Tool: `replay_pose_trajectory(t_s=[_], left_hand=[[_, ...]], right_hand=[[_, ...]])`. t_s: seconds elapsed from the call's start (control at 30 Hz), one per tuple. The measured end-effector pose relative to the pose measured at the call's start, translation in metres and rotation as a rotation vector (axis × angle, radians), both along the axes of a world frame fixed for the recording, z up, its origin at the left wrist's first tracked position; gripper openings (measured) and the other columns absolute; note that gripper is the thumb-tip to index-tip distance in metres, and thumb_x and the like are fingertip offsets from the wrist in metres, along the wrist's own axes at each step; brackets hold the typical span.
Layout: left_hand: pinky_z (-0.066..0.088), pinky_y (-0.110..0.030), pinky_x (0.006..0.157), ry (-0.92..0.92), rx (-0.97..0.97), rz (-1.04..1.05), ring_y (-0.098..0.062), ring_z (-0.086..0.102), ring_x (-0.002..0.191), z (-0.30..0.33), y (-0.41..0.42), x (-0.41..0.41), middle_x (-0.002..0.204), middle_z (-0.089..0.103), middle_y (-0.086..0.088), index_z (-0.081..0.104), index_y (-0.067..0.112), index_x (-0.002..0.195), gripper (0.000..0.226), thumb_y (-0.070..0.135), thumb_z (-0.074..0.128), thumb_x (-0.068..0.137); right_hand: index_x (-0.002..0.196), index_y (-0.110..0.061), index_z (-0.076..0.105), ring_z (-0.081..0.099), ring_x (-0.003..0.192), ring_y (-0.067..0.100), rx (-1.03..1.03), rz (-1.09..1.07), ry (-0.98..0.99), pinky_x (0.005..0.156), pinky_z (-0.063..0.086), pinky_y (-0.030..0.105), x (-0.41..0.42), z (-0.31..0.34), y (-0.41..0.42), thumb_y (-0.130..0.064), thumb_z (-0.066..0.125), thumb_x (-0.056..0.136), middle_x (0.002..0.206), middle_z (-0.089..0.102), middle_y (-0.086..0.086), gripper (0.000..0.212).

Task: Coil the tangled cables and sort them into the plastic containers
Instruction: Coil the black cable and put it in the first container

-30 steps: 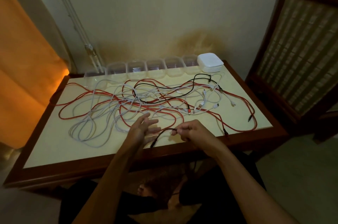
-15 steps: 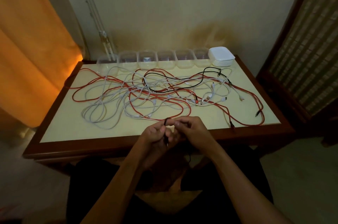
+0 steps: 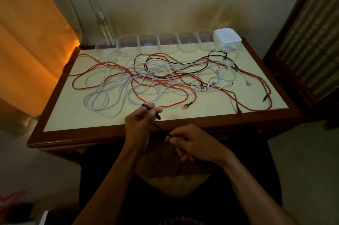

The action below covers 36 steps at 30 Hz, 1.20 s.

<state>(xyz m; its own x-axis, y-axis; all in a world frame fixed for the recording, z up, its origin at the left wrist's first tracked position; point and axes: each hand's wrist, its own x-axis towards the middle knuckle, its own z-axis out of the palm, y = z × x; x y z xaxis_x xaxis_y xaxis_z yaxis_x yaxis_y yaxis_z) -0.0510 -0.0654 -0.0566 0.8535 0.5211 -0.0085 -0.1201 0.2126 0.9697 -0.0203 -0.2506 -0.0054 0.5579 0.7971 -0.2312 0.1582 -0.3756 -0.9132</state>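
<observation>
A tangle of red cables (image 3: 244, 76), white cables (image 3: 102, 96) and one long black cable (image 3: 183, 75) sprawls over the cream tabletop (image 3: 69, 114). Several clear plastic containers (image 3: 147, 45) line the table's far edge. My left hand (image 3: 140, 123) is at the near table edge, fingers closed on a short black cable (image 3: 161, 129) looped over its fingertip, the plug hanging beside the thumb. My right hand (image 3: 190, 144) is below the table edge, over my lap, pinching the same black cable farther along. The cable runs taut between the two hands.
A stack of white lids (image 3: 227, 41) sits at the far right end of the container row. A wooden chair (image 3: 311, 32) stands right of the table, an orange curtain (image 3: 27, 41) to the left. A wall with a pipe runs behind the table.
A second ago my left hand was open over the table. Both hands then met on the black cable; now the right hand has drawn back toward my lap, stretching the cable.
</observation>
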Motion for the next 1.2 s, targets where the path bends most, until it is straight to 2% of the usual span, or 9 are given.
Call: replay_pose_trajectory(t_s=[0.07,0.17,0.2,0.3,0.5,0.63,0.77,1.0,1.2], left_hand=[[0.055,-0.049,0.084,0.080,0.141,-0.115,-0.029,0.069,0.092,-0.005,-0.002,-0.005,0.095,0.073,-0.012,0.074,0.005,0.091,0.010,0.001,0.064,0.088],[0.052,-0.057,0.089,0.074,0.129,-0.367,-0.043,0.067,0.095,-0.008,-0.007,-0.011,0.097,0.070,-0.024,0.073,-0.002,0.095,0.014,0.002,0.059,0.091],[0.052,-0.055,0.089,0.063,0.114,-0.421,-0.043,0.066,0.094,-0.008,-0.009,-0.013,0.095,0.069,-0.027,0.071,-0.007,0.093,0.016,0.001,0.057,0.092],[0.051,-0.040,0.076,0.065,-0.039,-0.490,-0.032,0.065,0.079,-0.003,-0.014,-0.016,0.082,0.066,-0.025,0.066,-0.014,0.093,0.021,0.005,0.058,0.090],[0.053,-0.030,0.074,0.104,-0.296,-0.632,-0.017,0.055,0.065,0.008,-0.018,-0.009,0.070,0.053,-0.008,0.066,-0.002,0.100,0.023,0.006,0.046,0.093],[0.046,-0.026,0.063,0.156,-0.282,-0.657,-0.013,0.046,0.060,0.009,-0.018,-0.006,0.069,0.048,-0.004,0.053,0.003,0.089,0.012,0.010,0.043,0.089],[0.032,-0.020,0.050,0.180,-0.169,-0.684,-0.012,0.039,0.056,0.005,-0.017,-0.004,0.073,0.052,-0.006,0.049,0.009,0.085,0.012,0.009,0.038,0.091],[0.010,-0.028,0.047,0.126,-0.373,-0.620,-0.014,0.013,0.050,0.000,-0.019,-0.002,0.063,0.017,-0.003,0.046,0.012,0.076,0.006,0.011,0.041,0.079],[0.022,-0.018,0.038,0.108,-0.435,-0.402,-0.005,0.028,0.038,0.001,-0.018,0.007,0.055,0.032,0.002,0.046,0.011,0.074,0.022,0.011,0.036,0.093]], right_hand=[[0.100,-0.002,0.069,0.051,0.048,0.008,0.070,-0.059,-0.011,0.051,0.040,0.014,0.004,0.006,0.001,-0.019,0.052,0.101,0.058,0.058,-0.003,0.023],[0.086,0.002,0.069,0.049,0.046,0.002,0.142,-0.229,-0.035,0.049,0.039,0.010,0.017,0.010,0.005,-0.011,0.052,0.101,0.054,0.054,-0.004,0.026],[0.077,0.000,0.066,0.053,0.048,0.003,0.167,-0.267,-0.046,0.052,0.044,0.012,0.022,0.010,0.007,-0.009,0.051,0.101,0.054,0.054,0.000,0.030],[0.067,-0.016,0.063,0.064,0.060,0.028,0.229,-0.326,-0.042,0.069,0.057,0.043,0.036,0.006,0.014,-0.009,0.049,0.100,0.061,0.058,0.017,0.037],[0.080,-0.004,0.066,0.050,0.051,0.011,0.223,-0.396,-0.072,0.054,0.044,0.022,0.048,-0.008,0.029,-0.009,0.052,0.099,0.054,0.051,0.001,0.024],[0.073,-0.018,0.067,0.052,0.052,0.007,0.214,-0.395,-0.133,0.057,0.045,0.024,0.056,-0.021,0.031,-0.010,0.056,0.097,0.053,0.053,-0.007,0.028],[0.080,-0.012,0.071,0.056,0.056,0.004,0.207,-0.408,-0.112,0.058,0.047,0.021,0.059,-0.033,0.030,-0.010,0.060,0.095,0.059,0.059,-0.007,0.019],[0.087,-0.009,0.074,0.063,0.075,0.004,0.220,-0.402,-0.166,0.073,0.048,0.015,0.065,-0.048,0.028,-0.008,0.061,0.094,0.077,0.068,-0.007,0.014],[0.087,-0.016,0.070,0.055,0.062,-0.004,0.206,-0.426,-0.084,0.061,0.040,0.012,0.051,-0.068,0.026,-0.007,0.053,0.099,0.065,0.062,-0.020,0.022]])
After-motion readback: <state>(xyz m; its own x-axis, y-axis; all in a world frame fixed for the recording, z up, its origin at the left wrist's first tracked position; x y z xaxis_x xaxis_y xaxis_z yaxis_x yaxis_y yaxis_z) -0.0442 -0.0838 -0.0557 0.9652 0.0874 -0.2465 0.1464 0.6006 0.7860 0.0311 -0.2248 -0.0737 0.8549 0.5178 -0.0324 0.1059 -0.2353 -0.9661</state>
